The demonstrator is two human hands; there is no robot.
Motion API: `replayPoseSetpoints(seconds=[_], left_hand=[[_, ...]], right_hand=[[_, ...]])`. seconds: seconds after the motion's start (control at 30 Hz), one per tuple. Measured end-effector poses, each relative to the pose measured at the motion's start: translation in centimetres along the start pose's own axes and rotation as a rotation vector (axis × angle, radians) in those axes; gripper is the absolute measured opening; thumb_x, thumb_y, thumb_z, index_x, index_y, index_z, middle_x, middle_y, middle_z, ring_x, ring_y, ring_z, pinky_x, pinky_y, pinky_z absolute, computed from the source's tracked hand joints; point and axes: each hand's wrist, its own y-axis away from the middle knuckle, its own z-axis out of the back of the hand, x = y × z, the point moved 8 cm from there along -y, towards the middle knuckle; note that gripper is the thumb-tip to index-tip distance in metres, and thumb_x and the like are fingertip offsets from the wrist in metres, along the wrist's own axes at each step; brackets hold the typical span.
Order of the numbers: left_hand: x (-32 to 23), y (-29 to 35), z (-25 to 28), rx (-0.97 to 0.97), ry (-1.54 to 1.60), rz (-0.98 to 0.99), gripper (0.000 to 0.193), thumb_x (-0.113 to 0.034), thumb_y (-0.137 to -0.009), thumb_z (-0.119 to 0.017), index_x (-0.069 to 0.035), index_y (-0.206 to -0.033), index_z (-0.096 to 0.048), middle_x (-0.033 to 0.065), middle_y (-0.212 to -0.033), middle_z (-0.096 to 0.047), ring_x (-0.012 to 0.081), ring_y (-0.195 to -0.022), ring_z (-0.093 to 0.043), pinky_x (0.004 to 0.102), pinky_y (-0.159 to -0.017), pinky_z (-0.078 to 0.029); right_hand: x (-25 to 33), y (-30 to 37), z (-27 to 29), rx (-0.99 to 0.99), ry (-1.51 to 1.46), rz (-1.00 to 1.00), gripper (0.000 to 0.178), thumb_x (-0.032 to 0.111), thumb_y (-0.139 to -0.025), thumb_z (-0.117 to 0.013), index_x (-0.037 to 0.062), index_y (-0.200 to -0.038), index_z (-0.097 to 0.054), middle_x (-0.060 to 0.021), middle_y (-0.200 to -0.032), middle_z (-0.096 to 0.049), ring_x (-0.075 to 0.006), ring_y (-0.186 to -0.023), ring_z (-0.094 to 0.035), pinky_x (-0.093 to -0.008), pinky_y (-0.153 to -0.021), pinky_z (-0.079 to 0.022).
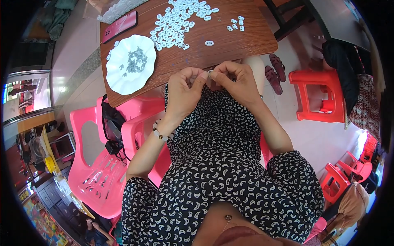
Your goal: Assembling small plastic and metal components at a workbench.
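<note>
Just past the near table edge, above my lap, my left hand (184, 90) and my right hand (239, 82) meet with their fingertips pinched. A small white plastic piece (210, 71) shows between the tips, gripped by my right thumb and finger. My left thumb and finger press together right beside it; whatever they hold is too small to make out. On the wooden table (230, 48) ahead lies a single white oval piece with two dark holes (209, 43). Beyond it spreads a pile of similar pieces (174, 26). To the left, a white scalloped plate (117, 80) bears many tiny grey metal parts (136, 60).
Several white pieces (236, 24) lie apart at the table's right. A pink phone (120, 27) rests behind the plate. A pink chair (92, 180) holding a black bag (113, 123) stands at my left. At right are a red stool (316, 96) and dark red sandals (274, 76).
</note>
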Motion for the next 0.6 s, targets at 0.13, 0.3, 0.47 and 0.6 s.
replayPoseSetpoints(seconds=[0.13,0.3,0.47,0.6], left_hand=[[0.3,-0.1,0.0,0.007,0.070,0.048,0.015,-0.011,-0.091,-0.061,0.003,-0.089,-0.065,-0.0006,-0.073,-0.064,0.0018,-0.062,-0.052,0.0185,-0.054,-0.041],[0.8,0.0,-0.3,0.043,0.124,0.066,0.024,-0.020,-0.095,-0.058,0.002,-0.090,-0.066,-0.0022,-0.074,-0.063,0.0005,-0.061,-0.048,0.0170,-0.053,-0.038],[1.5,0.3,0.0,0.022,0.276,0.142,0.028,-0.025,-0.096,-0.057,0.000,-0.092,-0.067,-0.0032,-0.074,-0.062,0.0004,-0.060,-0.047,0.0163,-0.052,-0.036],[1.5,0.5,0.3,-0.001,0.168,0.111,0.025,-0.023,-0.093,-0.060,0.001,-0.096,-0.067,0.0011,-0.079,-0.064,0.0033,-0.058,-0.047,0.0171,-0.053,-0.038]], right_hand=[[-0.2,-0.2,0.2,-0.008,-0.064,0.009,0.016,0.014,-0.087,-0.066,-0.0018,-0.083,-0.064,-0.0010,-0.071,-0.064,-0.0058,-0.063,-0.058,-0.0209,-0.059,-0.047],[-0.3,-0.2,0.3,-0.030,-0.100,-0.013,0.016,0.015,-0.088,-0.065,-0.0006,-0.084,-0.064,-0.0004,-0.072,-0.064,-0.0049,-0.065,-0.057,-0.0203,-0.059,-0.045],[-0.3,-0.2,0.5,-0.053,-0.109,-0.006,0.016,0.015,-0.088,-0.065,-0.0001,-0.083,-0.064,0.0002,-0.073,-0.064,-0.0043,-0.066,-0.056,-0.0198,-0.060,-0.044],[-0.5,-0.1,0.3,-0.048,-0.109,-0.017,0.016,0.015,-0.088,-0.065,0.0001,-0.083,-0.064,0.0004,-0.073,-0.063,-0.0041,-0.066,-0.055,-0.0199,-0.059,-0.043]])
